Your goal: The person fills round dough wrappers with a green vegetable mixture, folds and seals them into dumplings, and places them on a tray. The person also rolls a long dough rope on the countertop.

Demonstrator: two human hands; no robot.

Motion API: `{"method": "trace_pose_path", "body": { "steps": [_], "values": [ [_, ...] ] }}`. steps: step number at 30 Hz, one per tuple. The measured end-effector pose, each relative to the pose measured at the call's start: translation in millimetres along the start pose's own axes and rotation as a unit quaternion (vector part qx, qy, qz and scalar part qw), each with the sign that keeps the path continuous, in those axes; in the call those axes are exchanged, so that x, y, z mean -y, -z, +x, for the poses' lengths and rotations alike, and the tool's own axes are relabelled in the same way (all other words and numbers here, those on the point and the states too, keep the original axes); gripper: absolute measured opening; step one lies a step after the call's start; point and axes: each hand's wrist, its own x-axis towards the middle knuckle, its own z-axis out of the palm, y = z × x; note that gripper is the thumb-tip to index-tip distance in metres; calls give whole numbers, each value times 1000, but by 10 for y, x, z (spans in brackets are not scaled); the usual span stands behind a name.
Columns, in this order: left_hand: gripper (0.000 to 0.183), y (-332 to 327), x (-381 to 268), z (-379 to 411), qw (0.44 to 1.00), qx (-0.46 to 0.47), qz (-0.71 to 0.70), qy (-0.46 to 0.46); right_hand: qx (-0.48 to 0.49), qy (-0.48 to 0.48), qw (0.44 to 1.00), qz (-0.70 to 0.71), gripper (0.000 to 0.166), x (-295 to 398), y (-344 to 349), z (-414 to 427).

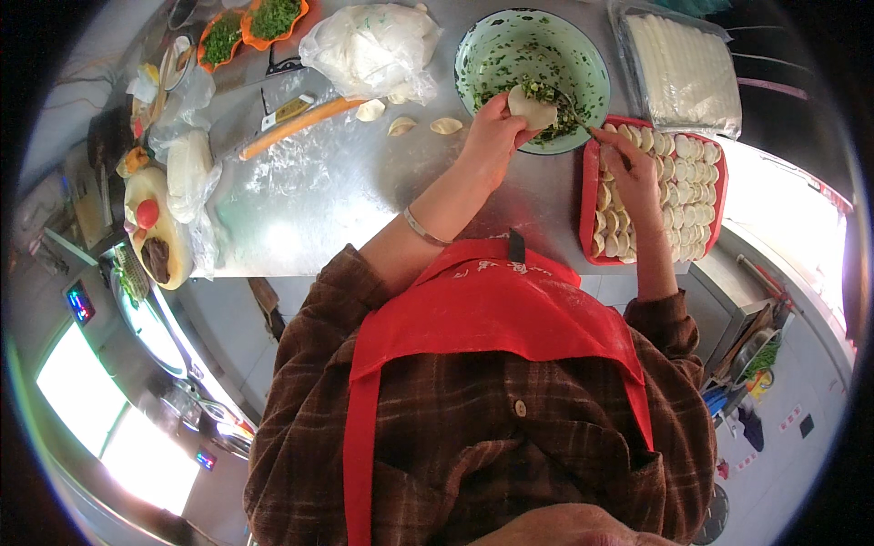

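My left hand (495,140) holds a round dough wrapper (532,111) over the near part of an enamel bowl (580,51). Chopped green filling (539,90) lies at the wrapper's far edge. With my right hand (629,164) I grip the handle of a spoon or similar utensil (577,117), whose tip reaches into the filling. Under and beside that hand, a red tray (714,239) holds rows of folded dumplings (689,177). Several loose dough pieces (446,125) lie on the metal table (307,225), left of the bowl.
A wooden rolling pin (300,128) lies left, near a plastic bag of white dough or flour (372,51). Two orange dishes of chopped greens (273,17) stand at the back left. Behind the red tray is a plastic-wrapped tray of white rolls (683,75).
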Motion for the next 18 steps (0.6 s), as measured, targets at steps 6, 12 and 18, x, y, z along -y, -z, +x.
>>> {"method": "trace_pose_path", "body": {
  "steps": [6, 12, 18],
  "values": [
    [39, -1, -54, -15, 999, 29, -24, -24, -31, 102, 983, -149, 29, 156, -220, -219],
    [41, 130, -115, -10, 998, 25, -65, 3, -27, 174, 959, -224, 37, 27, -371, -269],
    [45, 217, -125, -16, 996, 10, -90, 8, -7, 201, 953, -225, 39, -76, -414, -241]
  ]
}}
